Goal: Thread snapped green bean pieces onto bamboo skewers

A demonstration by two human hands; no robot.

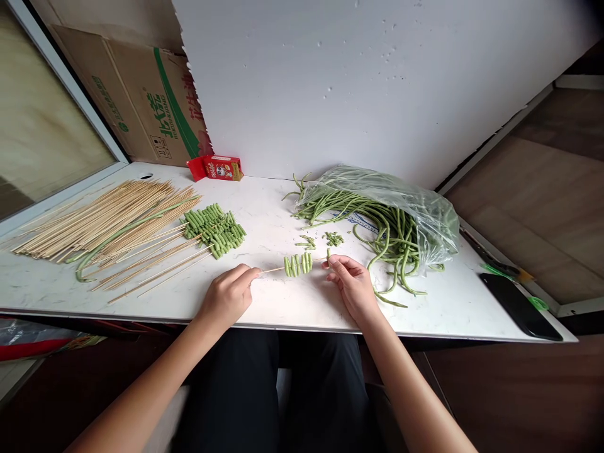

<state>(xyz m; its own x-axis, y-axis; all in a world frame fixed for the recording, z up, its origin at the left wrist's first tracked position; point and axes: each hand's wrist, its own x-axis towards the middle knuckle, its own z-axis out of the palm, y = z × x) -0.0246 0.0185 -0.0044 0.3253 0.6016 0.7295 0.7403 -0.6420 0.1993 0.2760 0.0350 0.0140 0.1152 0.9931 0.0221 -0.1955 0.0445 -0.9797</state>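
My left hand (229,292) is closed on the left end of a thin wooden skewer (272,270). Several short green bean pieces (298,265) sit side by side on that skewer, crosswise to it. At its right end, my right hand (350,282) pinches one more bean piece (329,253) upright at the tip. Behind the hands, small loose bean pieces (334,238) lie on the white table. To the left are filled skewers laid together, their bean pieces (215,229) in a dense block.
Bare skewers (108,217) spread across the left, with a long bean (116,234) over them. Long beans (401,236) spill from a clear plastic bag (436,220) at right. A red box (225,168) stands behind; a black phone (516,305) lies near the table's (453,314) right edge.
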